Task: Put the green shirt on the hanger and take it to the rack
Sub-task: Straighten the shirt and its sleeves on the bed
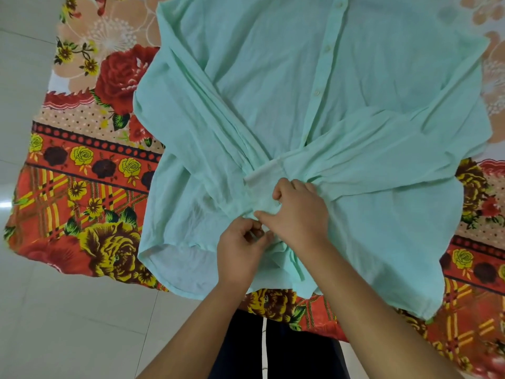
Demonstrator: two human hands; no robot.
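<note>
The pale green shirt (314, 86) lies spread flat on a floral bedsheet, button placket running up the middle and both sleeves folded across its lower front. My left hand (240, 247) and my right hand (297, 212) meet at the lower placket near the hem. The left hand's fingers are curled and pinch the fabric edge there. Over the gathered cloth the right hand's fingers bend and pinch the placket beside the left hand. No hanger or rack is in view.
The red, orange and yellow floral bedsheet (90, 187) covers the surface under the shirt. White floor tiles (68, 324) lie to the left and in front. My dark trousers with a white stripe (262, 351) show at the bottom.
</note>
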